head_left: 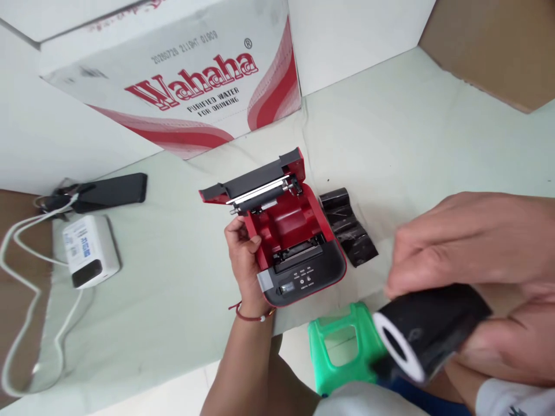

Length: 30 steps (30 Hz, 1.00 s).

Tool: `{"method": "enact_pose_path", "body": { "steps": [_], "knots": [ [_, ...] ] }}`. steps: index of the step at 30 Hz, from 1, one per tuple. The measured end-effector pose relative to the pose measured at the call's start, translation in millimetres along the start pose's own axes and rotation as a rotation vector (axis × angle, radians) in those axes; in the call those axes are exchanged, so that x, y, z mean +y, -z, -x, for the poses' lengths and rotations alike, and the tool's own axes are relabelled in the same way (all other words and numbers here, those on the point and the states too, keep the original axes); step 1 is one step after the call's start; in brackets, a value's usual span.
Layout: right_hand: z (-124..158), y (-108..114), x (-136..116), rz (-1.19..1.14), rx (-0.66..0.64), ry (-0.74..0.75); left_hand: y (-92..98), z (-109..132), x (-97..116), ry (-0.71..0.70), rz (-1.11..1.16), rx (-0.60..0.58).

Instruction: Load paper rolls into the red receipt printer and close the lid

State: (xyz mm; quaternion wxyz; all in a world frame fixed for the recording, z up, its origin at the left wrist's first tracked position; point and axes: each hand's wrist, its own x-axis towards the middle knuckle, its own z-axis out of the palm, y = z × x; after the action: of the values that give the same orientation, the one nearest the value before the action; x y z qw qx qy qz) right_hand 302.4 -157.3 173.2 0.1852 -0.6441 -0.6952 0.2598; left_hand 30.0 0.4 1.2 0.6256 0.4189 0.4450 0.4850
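A small red and black printer (288,216) rests in my left hand (245,254), its lid raised and its red inner bay showing no roll. My left thumb lies over the side rim, and the other fingers go behind and under the body. At the right, close to the camera, my right hand (459,248) is closed around a black roll (437,323) with a white ring at its end and a dark hole in the middle. The right hand is partly blurred. A creased glossy black strip (349,225) lies on the table beside the printer.
Behind the printer stands a Wahaha water carton (195,86). To the left lie a white power bank (91,248) with a white cable (26,277) and a black device (115,190). A green stool (342,352) stands below the edge of the table (173,312); a brown carton (498,46) is back right.
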Motion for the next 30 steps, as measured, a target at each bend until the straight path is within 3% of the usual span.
{"method": "enact_pose_path", "body": {
  "steps": [1,2,7,11,16,24,30],
  "knots": [
    [-10,5,-1,-0.131,-0.169,0.157,-2.2,1,1,-0.001,-0.006,0.001],
    [-22,6,-2,-0.185,-0.155,0.181,-4.7,2,3,0.0,-0.009,0.006],
    [-79,-27,-15,-0.029,-0.062,0.051,-17.4,7,6,-0.014,0.014,0.053],
    [-102,-51,-32,0.172,-0.135,-0.117,-22.0,6,7,-0.024,-0.005,0.074],
    [-122,-59,-42,0.28,-0.169,-0.221,-25.1,5,10,-0.005,0.034,0.079],
    [-133,-62,-42,0.379,-0.142,-0.27,-22.0,8,12,0.031,0.05,0.013],
    [-103,-56,-22,0.202,-0.108,0.042,-13.8,6,13,0.05,0.053,-0.073]
  ]
}}
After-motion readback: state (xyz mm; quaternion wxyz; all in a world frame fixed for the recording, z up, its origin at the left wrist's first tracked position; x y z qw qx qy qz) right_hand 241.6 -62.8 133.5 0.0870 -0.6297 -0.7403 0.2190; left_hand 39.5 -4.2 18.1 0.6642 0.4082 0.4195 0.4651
